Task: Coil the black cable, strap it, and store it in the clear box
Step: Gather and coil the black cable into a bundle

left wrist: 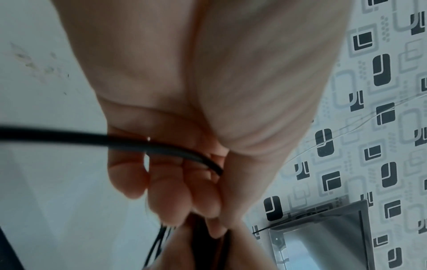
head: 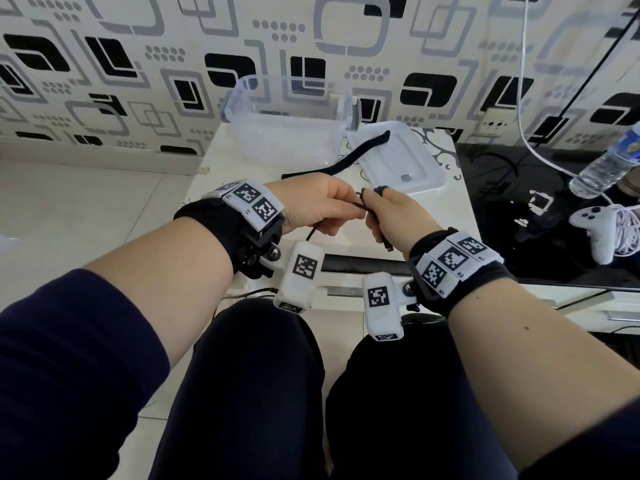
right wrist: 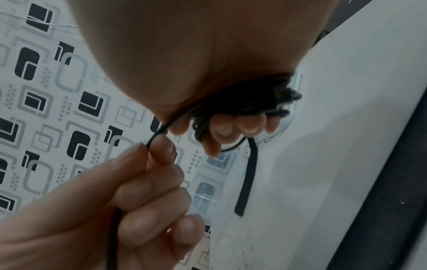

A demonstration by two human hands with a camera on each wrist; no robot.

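Note:
My right hand [head: 388, 209] holds a small coil of the black cable [right wrist: 251, 102] wound around its fingers, above the front of the white table [head: 221, 161]. My left hand [head: 322, 209] pinches the free strand of the cable [right wrist: 159, 131] between thumb and forefinger, just left of the coil. In the left wrist view the cable [left wrist: 129, 142] runs across my curled fingers. One plug end [head: 388, 245] hangs below the right hand. The black strap [head: 341, 161] lies flat on the table, one end on the lid. The clear box [head: 242, 109] stands open at the table's back.
The box's clear lid [head: 426, 174] lies to the right of the box. Further right a black glass surface [head: 512, 230] carries a water bottle [head: 606, 168], a white game controller [head: 595, 237] and a bundle of white cord [head: 628, 233]. A wall socket [head: 495, 124] sits behind.

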